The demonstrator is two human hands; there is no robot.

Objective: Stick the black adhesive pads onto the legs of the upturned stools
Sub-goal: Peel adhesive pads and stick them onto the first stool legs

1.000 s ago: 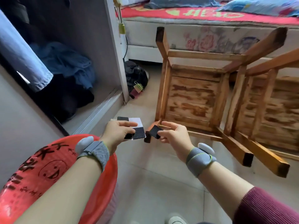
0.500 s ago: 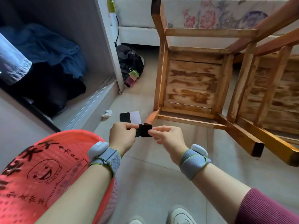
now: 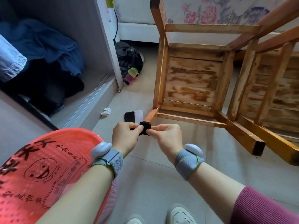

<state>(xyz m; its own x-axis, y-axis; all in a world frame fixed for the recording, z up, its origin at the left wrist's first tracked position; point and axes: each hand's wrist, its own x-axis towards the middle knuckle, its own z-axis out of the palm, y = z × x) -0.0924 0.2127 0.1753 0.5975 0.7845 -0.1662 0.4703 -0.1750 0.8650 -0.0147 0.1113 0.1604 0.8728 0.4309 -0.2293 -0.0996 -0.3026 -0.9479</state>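
Soft, even daylight — shadows faint; wide-angle bending grows toward the edges, worst at 3 and 9 o'clock.

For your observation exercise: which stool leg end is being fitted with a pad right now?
The near-left leg of the left stool: both hands pinch a black pad onto its tip; other legs stand untouched.

pad (image 3: 145,128): black, square, at near leg end | stools (image 3: 192,81): two wooden, upturned, side by side; sheet (image 3: 134,116): floor
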